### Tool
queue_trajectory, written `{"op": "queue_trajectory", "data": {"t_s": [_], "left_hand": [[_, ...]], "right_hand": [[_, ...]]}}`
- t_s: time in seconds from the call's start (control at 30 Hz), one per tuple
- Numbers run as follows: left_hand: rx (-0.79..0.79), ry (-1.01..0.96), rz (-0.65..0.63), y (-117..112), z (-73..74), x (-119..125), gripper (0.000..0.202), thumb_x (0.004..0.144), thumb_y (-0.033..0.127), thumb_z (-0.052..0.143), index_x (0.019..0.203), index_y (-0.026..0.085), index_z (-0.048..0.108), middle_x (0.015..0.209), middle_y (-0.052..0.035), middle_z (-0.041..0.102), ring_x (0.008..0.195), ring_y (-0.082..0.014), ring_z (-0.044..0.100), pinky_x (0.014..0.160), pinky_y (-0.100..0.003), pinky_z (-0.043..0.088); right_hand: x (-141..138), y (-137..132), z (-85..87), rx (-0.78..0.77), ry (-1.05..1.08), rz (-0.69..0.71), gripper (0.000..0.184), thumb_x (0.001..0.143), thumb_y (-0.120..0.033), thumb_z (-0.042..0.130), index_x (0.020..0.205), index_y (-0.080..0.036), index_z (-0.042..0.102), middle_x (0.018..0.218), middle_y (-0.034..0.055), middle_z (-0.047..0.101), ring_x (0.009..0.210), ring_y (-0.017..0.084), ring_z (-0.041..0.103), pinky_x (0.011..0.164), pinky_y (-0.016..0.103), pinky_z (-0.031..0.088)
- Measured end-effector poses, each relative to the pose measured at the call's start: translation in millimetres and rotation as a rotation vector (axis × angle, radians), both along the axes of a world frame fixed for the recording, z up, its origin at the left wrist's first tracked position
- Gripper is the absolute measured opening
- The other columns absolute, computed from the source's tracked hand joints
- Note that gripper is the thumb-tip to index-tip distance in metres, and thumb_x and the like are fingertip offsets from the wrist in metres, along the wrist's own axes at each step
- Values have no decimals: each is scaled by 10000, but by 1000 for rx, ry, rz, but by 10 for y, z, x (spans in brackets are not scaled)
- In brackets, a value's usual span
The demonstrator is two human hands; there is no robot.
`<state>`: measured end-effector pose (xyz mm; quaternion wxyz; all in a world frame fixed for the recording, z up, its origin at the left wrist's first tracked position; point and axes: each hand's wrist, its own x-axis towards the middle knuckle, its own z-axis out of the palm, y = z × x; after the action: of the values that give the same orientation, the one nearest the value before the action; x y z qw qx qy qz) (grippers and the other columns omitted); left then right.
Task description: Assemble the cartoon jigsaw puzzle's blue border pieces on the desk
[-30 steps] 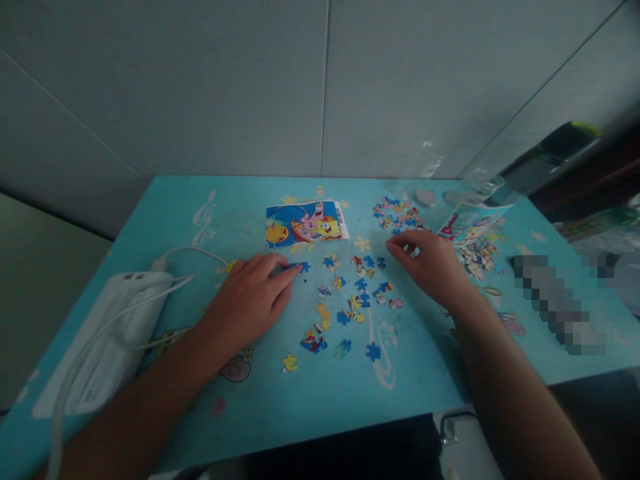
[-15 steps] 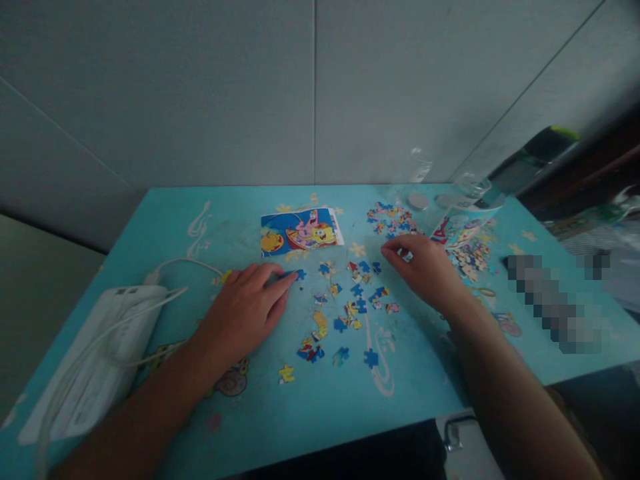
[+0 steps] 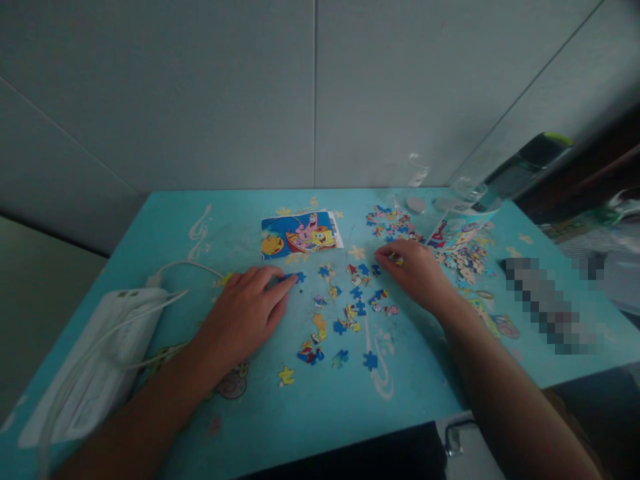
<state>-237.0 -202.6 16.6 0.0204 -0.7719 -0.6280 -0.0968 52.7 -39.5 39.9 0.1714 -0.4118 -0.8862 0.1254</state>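
Observation:
My left hand [image 3: 253, 300] rests on the table with its thumb and forefinger closed on a blue jigsaw piece [image 3: 301, 277]; part of the piece is under the fingers. To the right, my right hand [image 3: 413, 270] hovers near the loose pieces, thumb and fingertips pinched together; whatever they hold is hidden. Between the hands lie several scattered jigsaw pieces, among them a yellow piece [image 3: 286, 377] and a blue piece [image 3: 371, 361]. Behind them is a picture sheet [image 3: 300, 235] with cartoon figures in a boat.
A heap of pieces [image 3: 467, 262] lies beyond my right wrist, another pile [image 3: 387, 221] at the back. A printed clear tub [image 3: 460, 227] stands tilted there near a round lid [image 3: 416, 205]. On the left sits a white power strip [image 3: 95, 373] with cables. A pixelated dark object [image 3: 550, 307] lies right.
My right hand has shifted slightly left and down, toward the loose pieces. My left hand stays almost still on the blue jigsaw piece. The camera view has tilted a little.

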Motion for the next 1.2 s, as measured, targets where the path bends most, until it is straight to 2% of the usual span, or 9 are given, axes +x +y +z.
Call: {"op": "queue_trajectory", "data": {"t_s": [0.2, 0.4, 0.83, 1.2], "left_hand": [[19, -2, -7, 7, -13, -5, 368, 970, 244, 500, 1325, 264, 599, 1229, -95, 595, 1088, -286, 568, 865, -460, 456], [27, -41, -2, 10, -4, 3, 357, 964, 258, 519, 1309, 272, 611, 1223, -92, 599, 1077, -286, 575, 844, -450, 458], [32, 8, -5, 4, 1, 1, 352, 980, 261, 496, 1314, 263, 606, 1221, -97, 597, 1077, -281, 568, 840, -452, 463], [25, 19, -6, 8, -6, 4, 359, 977, 252, 490, 1318, 250, 602, 1224, -99, 593, 1076, -286, 564, 835, -458, 462]], "right_hand": [[-26, -20, -4, 9, 9, 8, 160, 920, -222, 585, 949, -195, 740, 929, 72, 734, 871, 233, 657, 820, 355, 489], [-68, -83, 4, -10, 19, 36, 170, 926, -214, 580, 977, -215, 742, 965, 72, 732, 935, 239, 655, 876, 365, 488], [-7, -48, -7, -15, 13, 48, 202, 934, -214, 566, 1024, -204, 746, 999, 80, 746, 954, 255, 674, 900, 397, 507], [-14, -57, -7, -136, 15, 129, 239, 929, -283, 618, 1126, -235, 743, 1033, 76, 736, 953, 242, 677, 879, 373, 518]]}}
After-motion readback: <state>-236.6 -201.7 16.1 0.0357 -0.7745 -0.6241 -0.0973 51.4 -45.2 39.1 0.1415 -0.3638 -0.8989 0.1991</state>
